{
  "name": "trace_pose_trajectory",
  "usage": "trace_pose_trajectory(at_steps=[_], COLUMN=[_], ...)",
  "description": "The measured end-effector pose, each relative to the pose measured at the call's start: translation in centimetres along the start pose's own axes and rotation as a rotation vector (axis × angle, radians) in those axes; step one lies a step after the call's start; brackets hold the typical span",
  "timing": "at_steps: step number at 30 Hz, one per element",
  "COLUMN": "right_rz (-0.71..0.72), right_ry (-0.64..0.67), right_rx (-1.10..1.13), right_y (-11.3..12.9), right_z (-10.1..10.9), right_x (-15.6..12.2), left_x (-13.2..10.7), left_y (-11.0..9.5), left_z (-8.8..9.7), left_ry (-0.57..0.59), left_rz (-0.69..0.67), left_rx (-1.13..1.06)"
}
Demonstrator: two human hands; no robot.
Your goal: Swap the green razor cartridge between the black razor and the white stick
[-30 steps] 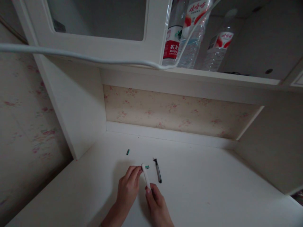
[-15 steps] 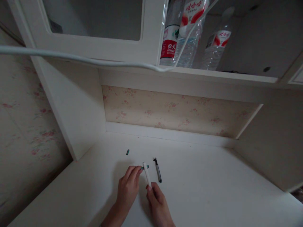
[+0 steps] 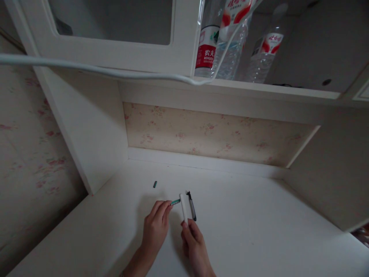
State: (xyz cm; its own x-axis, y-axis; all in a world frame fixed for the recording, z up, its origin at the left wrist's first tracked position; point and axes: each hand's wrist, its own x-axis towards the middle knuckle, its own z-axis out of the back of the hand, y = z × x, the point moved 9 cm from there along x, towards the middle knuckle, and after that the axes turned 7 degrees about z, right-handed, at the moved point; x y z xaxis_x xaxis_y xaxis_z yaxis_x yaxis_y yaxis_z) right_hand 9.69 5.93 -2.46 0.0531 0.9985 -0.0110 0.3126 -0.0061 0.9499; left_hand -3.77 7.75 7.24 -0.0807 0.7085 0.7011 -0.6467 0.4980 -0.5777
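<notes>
My left hand pinches one end of a slim green and dark strip that looks like a razor head. The strip's other end reaches the top of a white stick, apparently a razor handle; whether the two are joined, I cannot tell. My right hand is closed around the lower end of this white handle, holding it tilted above the desk. Just right of it lies a black and grey handle with a bent tip. Beyond my left hand, a small dark green piece rests on the desk.
A white desk spreads under my hands. A white cable hangs across the front of the cabinet above. Several plastic bottles stand on the cabinet shelf. White side panels bound the desk, and flowered wallpaper covers the back.
My right hand has shifted the white handle slightly right and up. The green strip, which earlier crossed behind the handle's top, now lies mostly to its left, still pinched in my left hand.
</notes>
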Motion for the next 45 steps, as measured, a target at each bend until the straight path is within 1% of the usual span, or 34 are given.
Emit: trace_pose_trajectory(at_steps=[3, 5, 7, 10, 11, 13, 16, 17, 18, 21, 23, 25, 29, 30, 34, 35, 36, 39, 41, 43, 45], right_rz=[-0.038, -0.044, -0.051, -0.038, -0.028, -0.017, -0.006, -0.003, 0.002, -0.01, -0.027, -0.042, -0.061, -0.064, -0.058, -0.059, -0.063, -0.082, -0.082, -0.075, -0.071], right_ry=[0.138, 0.187, 0.158, 0.043, 0.026, 0.06, 0.193, 0.209, 0.195, 0.067, 0.021, 0.051, 0.188, 0.19, 0.042, 0.022, 0.025, 0.124, 0.16, 0.124, 0.048], right_rx=[0.007, 0.007, 0.011, 0.028, 0.031, 0.019, 0.002, 0.01, 0.025, 0.066, 0.063, 0.038, -0.009, -0.009, 0.039, 0.046, 0.046, 0.024, 0.024, 0.034, 0.045], right_y=[0.0, 0.1, 0.2, 0.6, 0.7, 0.6, 0.2, 0.1, 0.1, 0.2, 0.3, 0.3, 0.0, -0.1, 0.0, 0.0, 0.0, -0.4, -0.5, -0.5, -0.4], right_z=[-1.4, -1.9, -1.7, -0.4, -0.2, -0.4, -1.9, -2.1, -2.0, -0.9, -0.3, -0.6, -2.0, -2.1, -0.6, -0.4, -0.3, -1.2, -1.5, -1.2, -0.4], right_x=[-0.3, -0.6, -0.5, -0.1, -0.1, -0.1, -0.6, -0.6, -0.6, -0.2, -0.1, -0.2, -0.9, -1.0, -0.6, -0.5, -0.5, -0.6, -0.7, -0.5, -0.2], left_x=[0.1, 0.1, 0.1, 0.1, 0.1, 0.0, 0.0, 0.0, 0.0, 0.1, 0.1, 0.0, 0.0, 0.0, -0.1, -0.1, -0.1, -0.2, -0.2, -0.1, -0.1], left_y=[0.1, 0.3, 0.3, 0.3, 0.2, 0.3, 0.3, 0.3, 0.3, 0.2, 0.0, 0.0, 0.2, 0.3, 0.3, 0.2, 0.1, 0.1, 0.2, 0.2, 0.1], left_z=[0.2, 0.4, 0.4, 0.3, 0.3, 0.2, 0.3, 0.3, 0.3, 0.3, 0.4, 0.3, 0.2, 0.2, 0.1, 0.1, 0.1, 0.2, 0.2, 0.2, 0.2], left_ry=[-0.018, -0.032, -0.034, -0.019, -0.016, -0.01, -0.025, -0.03, -0.031, -0.023, -0.024, -0.018, -0.021, -0.022, -0.006, -0.004, -0.004, -0.015, -0.023, -0.022, -0.021], left_rz=[0.036, 0.056, 0.065, 0.067, 0.066, 0.068, 0.07, 0.071, 0.071, 0.065, 0.054, 0.05, 0.067, 0.072, 0.066, 0.06, 0.056, 0.057, 0.063, 0.063, 0.059], left_rx=[-0.022, -0.041, -0.056, -0.071, -0.071, -0.064, -0.047, -0.043, -0.041, -0.045, -0.052, -0.056, -0.055, -0.056, -0.071, -0.075, -0.076, -0.064, -0.053, -0.048, -0.051])
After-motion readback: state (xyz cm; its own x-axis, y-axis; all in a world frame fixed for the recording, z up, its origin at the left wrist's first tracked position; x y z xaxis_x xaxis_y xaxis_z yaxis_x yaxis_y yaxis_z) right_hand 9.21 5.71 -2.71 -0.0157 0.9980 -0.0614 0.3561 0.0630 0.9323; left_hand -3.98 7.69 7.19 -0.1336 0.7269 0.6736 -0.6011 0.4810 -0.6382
